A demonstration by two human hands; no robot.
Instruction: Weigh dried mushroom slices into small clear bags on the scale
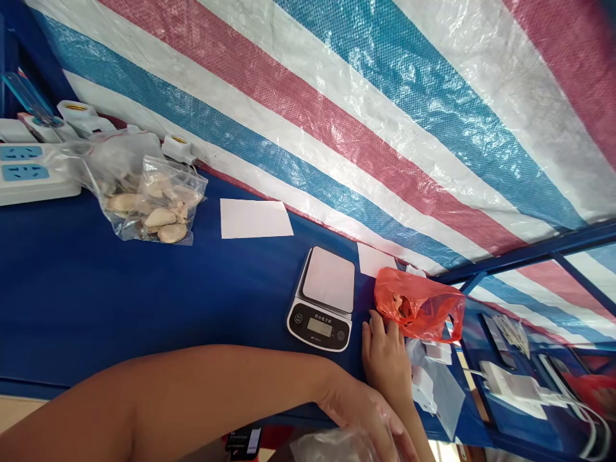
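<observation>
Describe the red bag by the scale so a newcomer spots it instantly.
Start at the blue table below the striped sheeting and find the digital scale. Just right of it in the picture, at the right hand's fingertips, lies the red bag. Its crumpled, see-through red plastic sets it apart from the scale and the white paper beside it.

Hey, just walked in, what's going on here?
A person's right hand touches the edge of a red plastic bag; the left hand is at some clear plastic, its grip unclear. A digital scale stands left of the red plastic bag, its reading too faint to make out, and a bag of pale pieces lies farther left on the blue table.
</observation>
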